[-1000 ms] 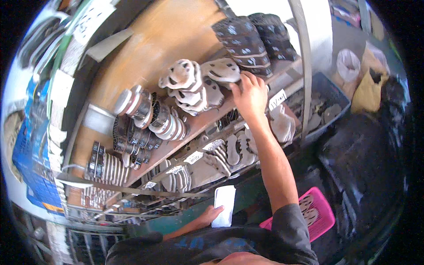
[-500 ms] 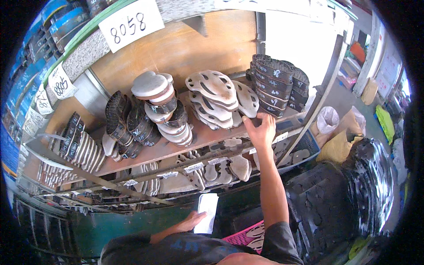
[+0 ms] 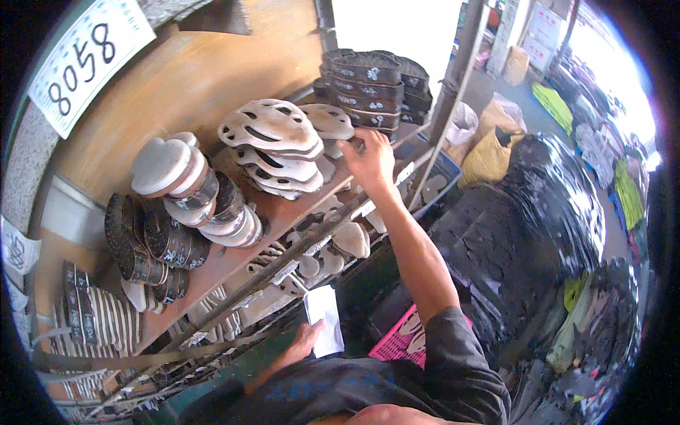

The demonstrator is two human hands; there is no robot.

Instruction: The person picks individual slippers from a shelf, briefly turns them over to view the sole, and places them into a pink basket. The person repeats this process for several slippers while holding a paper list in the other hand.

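My left hand (image 3: 306,338) is closed on a white sheet of paper (image 3: 324,320) held low in front of my body. My right hand (image 3: 371,160) reaches over the shelf edge, thumb and fingers apart. It is at the front of a stack of dark oval bands (image 3: 368,95) with pale handwritten marks. The thumb is beside a small pale, sole-like plate (image 3: 329,122); whether it touches the plate I cannot tell. Left of it is a pile of pale slotted plates (image 3: 273,131), stained brown on top.
Farther left on the shelf (image 3: 283,221) are stacked pale rounded blocks (image 3: 159,166) and dark bands (image 3: 170,241). A lower shelf holds pale cut shapes (image 3: 350,239). To the right are a black plastic-wrapped heap (image 3: 524,205) and a yellow sack (image 3: 489,156). A pink basket (image 3: 393,338) is below me.
The view has turned, so the shelf sits farther left and tilted, and more of the floor shows on the right. My right hand remains at the dark stack; my left still holds the paper.
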